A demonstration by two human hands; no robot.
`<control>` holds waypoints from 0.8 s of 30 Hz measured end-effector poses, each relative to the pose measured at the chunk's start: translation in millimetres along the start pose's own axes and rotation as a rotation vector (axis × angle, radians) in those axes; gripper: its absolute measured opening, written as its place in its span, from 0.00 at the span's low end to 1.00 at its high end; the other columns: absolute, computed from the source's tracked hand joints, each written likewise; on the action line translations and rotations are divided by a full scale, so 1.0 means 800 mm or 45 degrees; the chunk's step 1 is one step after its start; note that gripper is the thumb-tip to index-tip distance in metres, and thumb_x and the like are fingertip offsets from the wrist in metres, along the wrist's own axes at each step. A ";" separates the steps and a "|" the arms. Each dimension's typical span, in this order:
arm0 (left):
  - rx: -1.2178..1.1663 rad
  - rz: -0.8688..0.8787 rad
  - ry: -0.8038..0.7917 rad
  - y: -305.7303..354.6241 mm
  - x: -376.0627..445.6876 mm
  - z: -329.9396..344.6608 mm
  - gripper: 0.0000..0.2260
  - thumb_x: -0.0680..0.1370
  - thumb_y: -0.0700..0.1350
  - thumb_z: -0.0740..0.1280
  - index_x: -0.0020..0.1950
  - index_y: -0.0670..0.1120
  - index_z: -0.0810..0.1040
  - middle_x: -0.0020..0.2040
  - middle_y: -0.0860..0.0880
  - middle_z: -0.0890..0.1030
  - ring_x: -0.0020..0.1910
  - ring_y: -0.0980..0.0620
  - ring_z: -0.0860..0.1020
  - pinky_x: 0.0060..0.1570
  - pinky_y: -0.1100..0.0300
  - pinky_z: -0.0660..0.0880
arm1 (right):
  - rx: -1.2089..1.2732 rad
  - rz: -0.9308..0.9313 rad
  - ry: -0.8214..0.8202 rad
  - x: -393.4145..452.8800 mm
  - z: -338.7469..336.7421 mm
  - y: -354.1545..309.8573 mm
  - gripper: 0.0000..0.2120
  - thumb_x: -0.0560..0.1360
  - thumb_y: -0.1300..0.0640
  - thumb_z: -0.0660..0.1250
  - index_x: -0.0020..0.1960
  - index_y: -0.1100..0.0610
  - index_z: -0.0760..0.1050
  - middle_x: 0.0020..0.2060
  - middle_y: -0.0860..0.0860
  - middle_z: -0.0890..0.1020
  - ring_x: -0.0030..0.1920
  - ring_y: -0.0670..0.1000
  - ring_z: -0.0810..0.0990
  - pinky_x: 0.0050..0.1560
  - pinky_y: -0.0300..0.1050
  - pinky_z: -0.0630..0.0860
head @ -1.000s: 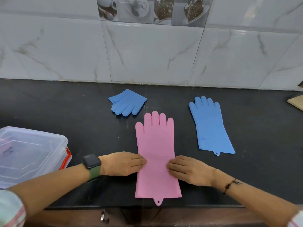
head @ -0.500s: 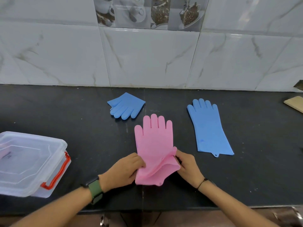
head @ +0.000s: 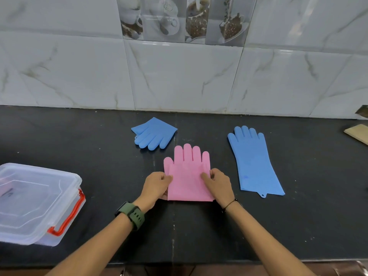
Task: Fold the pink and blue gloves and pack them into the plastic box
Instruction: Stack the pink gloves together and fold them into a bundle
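A pink glove (head: 188,172) lies in the middle of the black counter (head: 79,140), its cuff folded up over the palm and its fingers pointing at the wall. My left hand (head: 157,186) pinches the folded left edge. My right hand (head: 218,184) pinches the right edge, thumb on top. A folded blue glove (head: 153,133) lies behind it to the left. A flat, unfolded blue glove (head: 253,162) lies to the right. The clear plastic box (head: 33,202) with its lid on and red latches stands at the left.
A marble-tiled wall (head: 179,76) closes the back of the counter. A pale wooden board (head: 357,133) pokes in at the far right edge. The counter's front edge runs just below my forearms.
The pink glove lay flat under both hands; they lifted its cuff and folded it up over the palm, halving its length. The view has tilted up slightly.
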State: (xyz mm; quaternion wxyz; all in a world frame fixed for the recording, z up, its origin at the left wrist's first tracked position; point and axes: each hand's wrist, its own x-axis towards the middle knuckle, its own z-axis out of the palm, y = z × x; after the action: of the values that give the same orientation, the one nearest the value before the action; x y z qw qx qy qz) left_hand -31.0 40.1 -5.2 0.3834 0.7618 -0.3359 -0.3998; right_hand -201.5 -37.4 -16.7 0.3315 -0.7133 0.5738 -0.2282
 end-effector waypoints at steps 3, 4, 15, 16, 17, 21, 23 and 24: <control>0.143 0.036 0.076 0.002 0.004 0.005 0.10 0.78 0.43 0.58 0.37 0.43 0.67 0.38 0.44 0.78 0.33 0.46 0.80 0.39 0.51 0.81 | -0.234 -0.026 0.006 0.006 0.005 -0.004 0.19 0.75 0.46 0.62 0.32 0.51 0.57 0.28 0.47 0.65 0.28 0.44 0.64 0.29 0.39 0.60; 0.174 0.045 0.094 0.002 0.005 0.007 0.10 0.78 0.43 0.57 0.36 0.44 0.66 0.37 0.44 0.76 0.32 0.47 0.78 0.40 0.51 0.81 | -0.263 -0.019 0.005 0.008 0.006 -0.003 0.19 0.77 0.48 0.61 0.32 0.51 0.57 0.29 0.47 0.65 0.28 0.45 0.64 0.30 0.39 0.62; 0.458 0.085 0.173 0.001 0.008 0.009 0.05 0.77 0.43 0.58 0.41 0.44 0.68 0.40 0.44 0.77 0.34 0.48 0.77 0.39 0.53 0.78 | -0.665 -0.033 -0.060 0.029 -0.003 -0.010 0.14 0.78 0.46 0.55 0.39 0.55 0.65 0.30 0.49 0.70 0.30 0.48 0.70 0.32 0.42 0.72; 0.564 0.133 0.193 0.001 0.006 0.008 0.03 0.77 0.43 0.59 0.45 0.45 0.68 0.41 0.44 0.77 0.35 0.48 0.76 0.38 0.52 0.76 | -0.664 -0.046 -0.051 0.028 -0.006 -0.009 0.13 0.77 0.44 0.57 0.46 0.55 0.65 0.33 0.49 0.73 0.31 0.48 0.72 0.31 0.41 0.71; 0.677 0.209 0.233 0.000 0.003 0.007 0.04 0.77 0.43 0.60 0.50 0.44 0.68 0.43 0.45 0.77 0.37 0.49 0.76 0.36 0.54 0.74 | -0.635 -0.067 -0.034 0.027 -0.008 -0.007 0.15 0.76 0.44 0.60 0.52 0.54 0.64 0.36 0.50 0.75 0.32 0.48 0.73 0.30 0.40 0.70; 0.989 0.718 0.291 -0.010 0.010 -0.003 0.19 0.78 0.45 0.61 0.69 0.48 0.65 0.64 0.45 0.71 0.56 0.48 0.74 0.54 0.56 0.74 | -0.691 -0.501 0.053 0.030 -0.017 0.006 0.17 0.76 0.48 0.63 0.62 0.55 0.68 0.54 0.52 0.76 0.48 0.50 0.75 0.47 0.41 0.74; 1.237 1.129 0.179 -0.013 0.013 -0.017 0.17 0.74 0.43 0.67 0.64 0.47 0.74 0.67 0.45 0.74 0.65 0.44 0.74 0.63 0.52 0.72 | -0.871 -0.877 0.101 0.030 -0.025 0.012 0.11 0.75 0.53 0.65 0.55 0.57 0.74 0.54 0.54 0.78 0.50 0.53 0.75 0.49 0.44 0.74; 1.388 1.328 0.138 -0.016 0.017 -0.023 0.17 0.69 0.41 0.73 0.58 0.47 0.79 0.64 0.45 0.78 0.63 0.44 0.76 0.62 0.52 0.73 | -0.959 -1.052 0.130 0.030 -0.029 0.015 0.09 0.72 0.56 0.69 0.51 0.58 0.77 0.52 0.56 0.80 0.49 0.54 0.77 0.47 0.45 0.76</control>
State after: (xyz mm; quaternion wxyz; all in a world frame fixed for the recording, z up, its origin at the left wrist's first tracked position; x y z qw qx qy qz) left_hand -6.0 41.0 -13.8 0.1080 0.6043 -0.7837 0.0942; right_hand -219.9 -66.8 -11.3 -0.0913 -0.9360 0.3038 -0.1526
